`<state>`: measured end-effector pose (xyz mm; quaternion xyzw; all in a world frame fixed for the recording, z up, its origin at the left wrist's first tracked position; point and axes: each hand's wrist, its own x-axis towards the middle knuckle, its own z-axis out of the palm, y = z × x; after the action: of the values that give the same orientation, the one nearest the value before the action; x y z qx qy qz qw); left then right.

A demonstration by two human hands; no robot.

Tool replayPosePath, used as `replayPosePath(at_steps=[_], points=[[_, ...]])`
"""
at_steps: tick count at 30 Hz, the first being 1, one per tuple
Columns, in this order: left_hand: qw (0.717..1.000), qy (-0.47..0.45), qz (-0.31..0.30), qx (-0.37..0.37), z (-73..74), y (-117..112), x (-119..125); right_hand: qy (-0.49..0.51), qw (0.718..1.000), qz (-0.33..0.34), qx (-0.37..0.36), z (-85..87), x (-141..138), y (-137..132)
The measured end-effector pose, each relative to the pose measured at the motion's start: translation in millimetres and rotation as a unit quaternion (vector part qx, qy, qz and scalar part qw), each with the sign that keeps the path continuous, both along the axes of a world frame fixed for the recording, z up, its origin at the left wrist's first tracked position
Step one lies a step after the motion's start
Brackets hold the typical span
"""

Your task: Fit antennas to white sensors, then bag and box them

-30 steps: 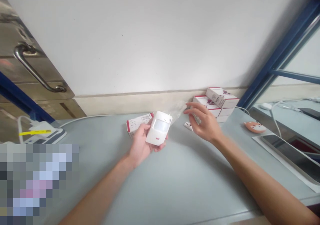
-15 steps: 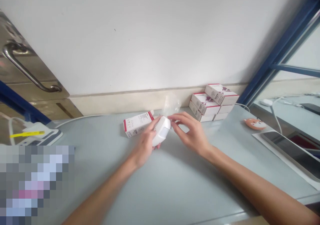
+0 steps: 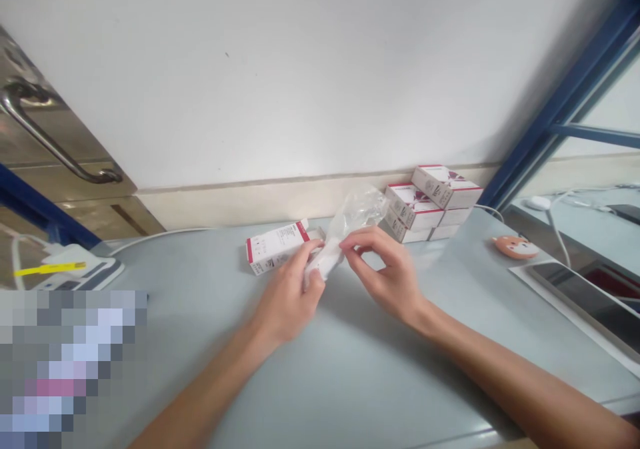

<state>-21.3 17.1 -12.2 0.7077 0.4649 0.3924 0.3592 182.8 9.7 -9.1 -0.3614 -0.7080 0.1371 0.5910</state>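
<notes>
My left hand (image 3: 290,292) is closed round a white sensor unit (image 3: 325,262), which is now mostly hidden by my fingers. My right hand (image 3: 387,269) pinches a clear plastic bag (image 3: 357,212) at its lower end, right against the sensor; the bag stands up behind my fingers. A white box with red ends (image 3: 277,244) lies on the grey table (image 3: 350,369) just behind my left hand.
A stack of similar white and red boxes (image 3: 433,202) sits against the wall at the right. An orange animal-shaped object (image 3: 515,246) and a tablet (image 3: 585,296) lie further right. A device with a yellow tag (image 3: 70,268) is at the left, a blue frame (image 3: 555,116) at the right.
My right hand came in from the stack of boxes with the clear bag and met the sensor. My left hand lowered and turned the sensor, which now shows less.
</notes>
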Motion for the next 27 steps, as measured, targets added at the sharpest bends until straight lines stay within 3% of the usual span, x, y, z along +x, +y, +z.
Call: replayPosePath(at_steps=[6, 9, 13, 17, 20, 23, 25, 27], points=[[1.0, -0.007, 0.028, -0.007, 3.9, 1, 2, -0.052, 0.998, 0.022, 0.04, 1.4, -1, -5], [0.994, -0.083, 0.025, -0.071, 4.9, 3, 8, -0.078, 0.995, 0.04, 0.044, -2.2, -2, -5], [0.951, -0.221, -0.025, -0.214, 6.9, 4, 12, -0.07, 0.996, 0.049, 0.029, -8.0, -4, -2], [0.915, -0.3, -0.059, -0.262, 7.8, 3, 11, -0.08, 0.992, 0.099, 0.011, -5.5, -6, -2], [0.91, -0.298, -0.064, -0.28, 4.0, 4, 10, -0.047, 0.991, 0.117, -0.038, -2.1, -5, -4], [0.906, -0.313, -0.065, -0.277, -1.8, 7, 10, 0.037, 0.991, 0.056, -0.12, -5.6, -5, -3], [0.907, -0.323, -0.073, -0.26, -5.5, 8, 10, 0.103, 0.971, 0.026, -0.214, -11.2, -5, 1], [0.91, -0.32, -0.089, -0.246, -9.0, 9, 9, 0.132, 0.941, 0.059, -0.306, -16.3, -3, 6]])
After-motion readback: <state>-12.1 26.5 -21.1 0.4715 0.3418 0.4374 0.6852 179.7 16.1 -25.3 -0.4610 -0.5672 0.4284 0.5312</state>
